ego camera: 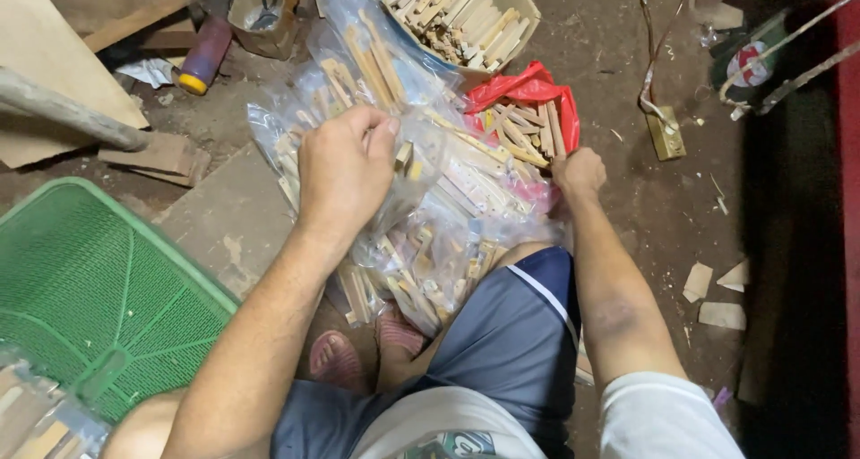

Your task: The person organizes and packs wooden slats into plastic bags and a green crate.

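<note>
My left hand [345, 168] grips the top of a clear plastic bag [421, 168] filled with small wooden pieces, above a heap of similar filled bags [421, 271] on the floor in front of my knees. My right hand [578, 172] is closed at the right edge of the heap, pinching the plastic just below a red plastic bag [524, 92] that holds more wooden sticks. What exactly its fingers enclose is hidden.
A beige tub [520, 2] full of wooden sticks stands at the top centre. A green mesh basket [90, 298] sits at the left. Wood boards, a red bottle [204, 56] and scraps lie on the dirt floor around.
</note>
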